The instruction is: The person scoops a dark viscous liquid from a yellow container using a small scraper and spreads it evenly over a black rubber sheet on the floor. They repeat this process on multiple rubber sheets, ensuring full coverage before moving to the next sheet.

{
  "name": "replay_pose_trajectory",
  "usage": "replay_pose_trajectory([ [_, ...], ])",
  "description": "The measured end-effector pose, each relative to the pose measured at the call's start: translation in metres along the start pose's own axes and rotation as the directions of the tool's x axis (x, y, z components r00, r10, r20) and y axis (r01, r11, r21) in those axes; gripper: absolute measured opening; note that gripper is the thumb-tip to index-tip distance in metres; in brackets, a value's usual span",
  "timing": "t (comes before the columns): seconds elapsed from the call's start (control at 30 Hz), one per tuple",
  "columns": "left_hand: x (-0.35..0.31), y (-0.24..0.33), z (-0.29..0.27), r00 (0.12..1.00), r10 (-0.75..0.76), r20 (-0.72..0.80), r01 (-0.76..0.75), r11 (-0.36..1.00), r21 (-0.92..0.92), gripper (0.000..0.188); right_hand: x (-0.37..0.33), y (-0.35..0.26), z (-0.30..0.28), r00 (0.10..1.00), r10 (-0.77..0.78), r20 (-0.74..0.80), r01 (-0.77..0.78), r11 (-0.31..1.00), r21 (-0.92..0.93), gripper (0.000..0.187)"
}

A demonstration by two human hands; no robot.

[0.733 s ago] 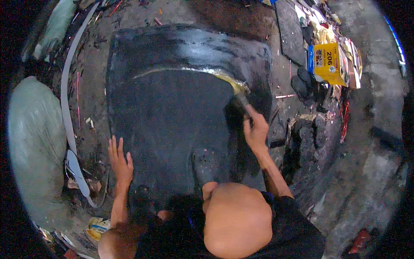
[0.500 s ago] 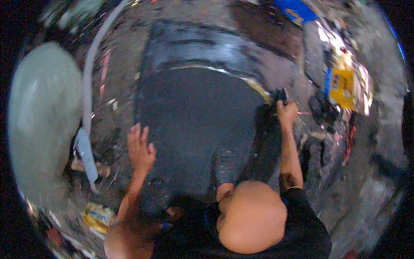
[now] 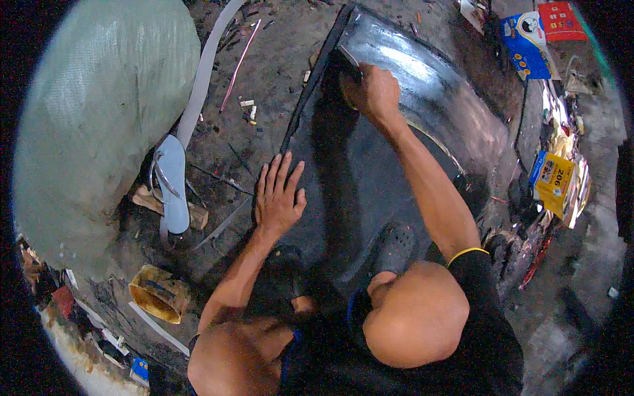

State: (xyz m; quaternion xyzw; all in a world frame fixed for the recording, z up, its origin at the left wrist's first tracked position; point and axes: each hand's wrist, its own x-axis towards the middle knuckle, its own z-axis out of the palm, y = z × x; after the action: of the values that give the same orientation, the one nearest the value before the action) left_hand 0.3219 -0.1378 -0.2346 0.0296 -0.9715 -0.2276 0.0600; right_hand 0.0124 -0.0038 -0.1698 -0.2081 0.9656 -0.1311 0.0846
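Where the sheet [image 3: 380, 181] shines, it looks coated; elsewhere, not yet.
Right hand [image 3: 380, 96] grips a tool [image 3: 349, 57]; left hand [image 3: 279, 195] lies flat, empty.

Dimly lit, darkened to black at the curved rim.
Glaring white off the black sheet [image 3: 383, 181]; deeply shadowed below the right hand [image 3: 380, 92]; grainy, sharp at centre.

Left hand [image 3: 279, 197]: palm down, fingers slightly spread, at the left edge of the black sheet [image 3: 403, 191]
Right hand [image 3: 379, 96]: curled around a partly hidden tool [image 3: 349, 55], toward the sheet's far left
Flip-flop [image 3: 174, 195]: pale blue, beside the greenish sack [image 3: 99, 125]
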Motion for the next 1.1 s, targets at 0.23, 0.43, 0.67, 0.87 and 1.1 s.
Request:
replay_pose_trajectory([
  [0.23, 0.0, -0.001, -0.004, 0.998, -0.034, 0.047, 0.035, 0.999, -0.026, 0.069, -0.034, -0.003, 0.019, 0.964, -0.262, 0.043, 0.265, 0.956, -0.127, 0.029],
  [0.43, 0.005, 0.002, -0.001, 0.996, -0.03, 0.083, 0.03, 1.0, 0.007, 0.069, 0.037, 0.018, 0.018, 0.62, -0.783, 0.052, 0.784, 0.62, -0.016, 0.041],
  [0.67, -0.007, -0.006, -0.005, 0.98, -0.002, 0.2, -0.013, 0.997, 0.077, 0.074, -0.015, 0.154, -0.001, 0.694, -0.692, 0.201, 0.717, 0.689, -0.104, 0.046],
  [0.87, 0.009, -0.014, -0.008, 0.93, 0.038, 0.365, -0.103, 0.982, 0.16, 0.08, -0.184, 0.329, -0.096, 0.901, -0.42, 0.112, 0.43, 0.898, -0.089, 0.059],
  [1.1, 0.001, -0.025, -0.008, 0.884, -0.077, 0.461, -0.057, 0.961, 0.27, 0.079, -0.378, 0.323, -0.07, 0.977, 0.122, -0.173, -0.105, 0.989, 0.104, 0.052],
])
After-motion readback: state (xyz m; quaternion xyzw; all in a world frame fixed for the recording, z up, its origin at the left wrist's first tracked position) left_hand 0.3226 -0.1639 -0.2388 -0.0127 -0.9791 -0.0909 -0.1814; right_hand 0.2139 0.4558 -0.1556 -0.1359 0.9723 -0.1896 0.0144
